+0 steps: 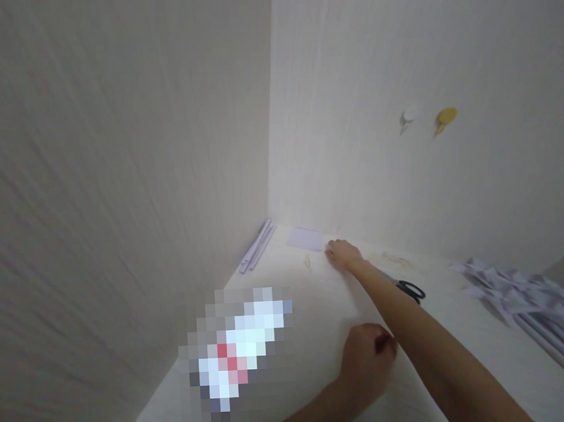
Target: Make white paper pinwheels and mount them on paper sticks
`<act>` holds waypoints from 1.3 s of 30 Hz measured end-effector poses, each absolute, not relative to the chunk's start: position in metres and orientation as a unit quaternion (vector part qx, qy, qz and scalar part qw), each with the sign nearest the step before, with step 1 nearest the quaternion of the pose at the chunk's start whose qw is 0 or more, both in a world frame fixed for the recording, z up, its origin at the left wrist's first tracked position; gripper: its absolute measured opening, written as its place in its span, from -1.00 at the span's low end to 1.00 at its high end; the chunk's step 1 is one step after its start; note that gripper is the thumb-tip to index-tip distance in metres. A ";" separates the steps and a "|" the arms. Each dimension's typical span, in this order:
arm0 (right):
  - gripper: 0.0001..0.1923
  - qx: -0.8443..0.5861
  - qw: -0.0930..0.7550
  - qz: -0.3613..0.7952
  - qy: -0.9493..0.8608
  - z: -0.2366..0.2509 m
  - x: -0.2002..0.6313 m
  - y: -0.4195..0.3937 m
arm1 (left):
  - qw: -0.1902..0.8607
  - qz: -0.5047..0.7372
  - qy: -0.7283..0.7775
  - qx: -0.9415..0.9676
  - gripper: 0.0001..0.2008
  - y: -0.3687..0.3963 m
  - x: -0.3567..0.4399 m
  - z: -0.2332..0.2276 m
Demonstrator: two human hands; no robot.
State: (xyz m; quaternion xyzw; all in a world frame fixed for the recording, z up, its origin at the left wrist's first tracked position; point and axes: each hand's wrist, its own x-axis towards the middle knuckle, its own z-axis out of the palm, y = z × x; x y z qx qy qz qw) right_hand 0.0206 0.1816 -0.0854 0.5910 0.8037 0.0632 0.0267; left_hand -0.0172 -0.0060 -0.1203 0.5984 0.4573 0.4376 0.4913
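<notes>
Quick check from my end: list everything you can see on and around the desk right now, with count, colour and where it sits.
Paper sheet: one, pale lilac, flat in the far corner, just beyond the right hand's fingertips.
Paper strips: a few, pale lilac, along the left wall near the corner.
Scissors: one pair, black handles, partly hidden behind the right forearm.
Paper pile: a heap of pale lilac cut pieces and rolled tubes, at the right edge.
Wall hooks: two, one white and one yellow, on the right wall.
Blurred patch: one, white, blue and red, on the near left of the desk; cannot tell what it is.
Desk: one, cream.
Right hand: stretched towards the sheet.
Left hand: closed, resting on the desk.
</notes>
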 end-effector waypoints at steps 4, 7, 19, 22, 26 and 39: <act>-0.71 0.598 0.013 0.065 0.799 -0.091 0.016 0.181 | 0.485 0.447 0.459 0.595 -0.80 -0.004 -0.018 -0.117; -0.72 0.593 0.002 0.073 0.802 -0.092 0.012 0.181 | 0.484 0.439 0.456 0.605 -0.82 -0.004 -0.018 -0.116; -0.74 0.552 -0.008 0.120 0.825 -0.099 0.001 0.180 | 0.516 0.434 0.458 0.580 -0.82 -0.002 -0.016 -0.122; -0.76 0.541 -0.001 0.132 0.831 -0.099 0.001 0.180 | 0.510 0.444 0.456 0.578 -0.84 -0.002 -0.016 -0.122; -0.72 0.534 0.017 0.141 0.834 -0.098 0.000 0.181 | 0.510 0.461 0.451 0.570 -0.85 -0.002 -0.017 -0.119; -0.80 0.530 0.012 0.158 0.833 -0.097 -0.002 0.183 | 0.522 0.461 0.460 0.552 -0.79 -0.003 -0.017 -0.121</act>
